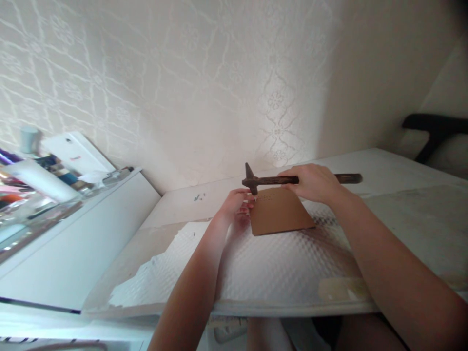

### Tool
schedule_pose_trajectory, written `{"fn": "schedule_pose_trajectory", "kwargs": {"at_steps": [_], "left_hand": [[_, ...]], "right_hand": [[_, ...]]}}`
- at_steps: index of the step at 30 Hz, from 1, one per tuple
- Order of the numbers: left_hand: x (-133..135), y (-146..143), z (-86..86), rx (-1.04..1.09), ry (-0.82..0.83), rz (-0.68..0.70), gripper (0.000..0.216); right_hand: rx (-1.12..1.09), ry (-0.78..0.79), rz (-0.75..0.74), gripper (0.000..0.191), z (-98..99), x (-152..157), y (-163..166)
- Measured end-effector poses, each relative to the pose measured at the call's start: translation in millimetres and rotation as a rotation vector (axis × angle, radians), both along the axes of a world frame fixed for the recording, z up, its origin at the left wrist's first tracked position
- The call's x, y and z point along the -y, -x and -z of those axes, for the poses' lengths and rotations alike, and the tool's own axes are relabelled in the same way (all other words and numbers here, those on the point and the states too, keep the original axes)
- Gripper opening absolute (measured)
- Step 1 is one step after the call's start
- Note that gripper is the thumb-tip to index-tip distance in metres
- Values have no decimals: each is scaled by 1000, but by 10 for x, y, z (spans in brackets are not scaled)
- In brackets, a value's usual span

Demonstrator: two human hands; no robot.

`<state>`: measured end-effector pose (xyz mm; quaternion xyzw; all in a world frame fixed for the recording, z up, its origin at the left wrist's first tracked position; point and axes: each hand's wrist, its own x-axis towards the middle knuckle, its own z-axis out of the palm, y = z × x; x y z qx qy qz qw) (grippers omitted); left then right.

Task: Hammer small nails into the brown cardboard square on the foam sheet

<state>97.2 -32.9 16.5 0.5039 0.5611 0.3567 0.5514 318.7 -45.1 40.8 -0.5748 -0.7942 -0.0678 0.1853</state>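
My right hand (312, 181) is wrapped round the dark wooden handle of a hammer (272, 180). The hammer's head points left and sits just above the far left corner of a brown cardboard piece (280, 214). A row of small dark marks runs along the far part of the cardboard. At that same corner my left hand (237, 204) has its fingers pinched, close under the hammer head. A tiny pale thing shows by the fingertips, too small to name. White quilted sheeting (270, 273) lies beneath the cardboard.
A white cabinet (80, 243) stands at left, its top crowded with a white box (78, 153), tubes and pens. Small greenish bits (199, 197) lie on the white table (175, 207) near the patterned wall. A black armrest (435, 124) is at far right.
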Motion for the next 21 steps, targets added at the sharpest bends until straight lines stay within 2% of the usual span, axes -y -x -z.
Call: {"fn": "schedule_pose_trajectory", "kwargs": {"at_steps": [4,21], "left_hand": [[0,2,0,-11,-1,-4,10],[7,2,-4,-16,-1,7,15]], "right_hand": [[18,17,-6,36,11,-4,1],[5,-24,-20,37,6,-2,-6]]}}
